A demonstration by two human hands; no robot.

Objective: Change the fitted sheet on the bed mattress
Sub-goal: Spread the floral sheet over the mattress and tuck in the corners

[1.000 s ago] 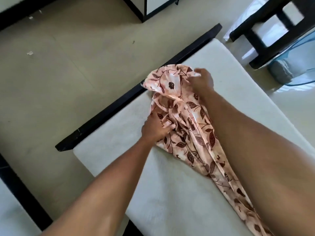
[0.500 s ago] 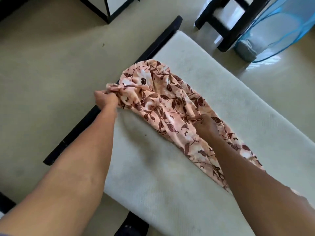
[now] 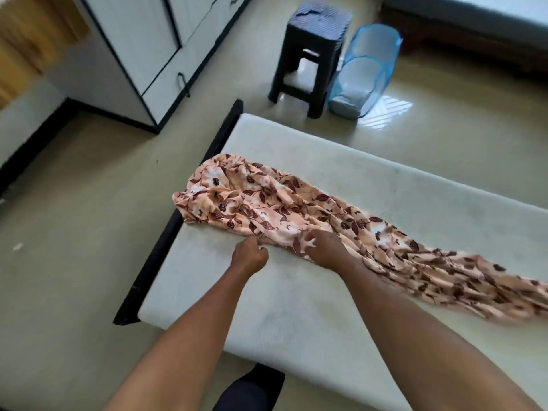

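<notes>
A peach sheet point(image 3: 267, 203) with brown leaf print lies bunched in a long strip across the bare white mattress point(image 3: 385, 185), from the left edge toward the right. My left hand point(image 3: 250, 256) is fisted at the sheet's near edge and pinches the cloth there. Just to its right, my right hand point(image 3: 324, 247) lies on the sheet with fingers curled into the fabric. The sheet's left end hangs slightly over the black bed frame point(image 3: 166, 247).
A dark plastic stool point(image 3: 311, 54) and a blue mesh hamper point(image 3: 364, 72) stand on the floor beyond the mattress. White cabinets point(image 3: 154, 54) with black trim stand at the back left. Another bed's edge point(image 3: 474, 13) shows top right. Beige floor lies to the left.
My left hand left the sheet's far-left end and came to the near edge beside my right hand. The sheet now lies longer and flatter. My view lifted toward the room.
</notes>
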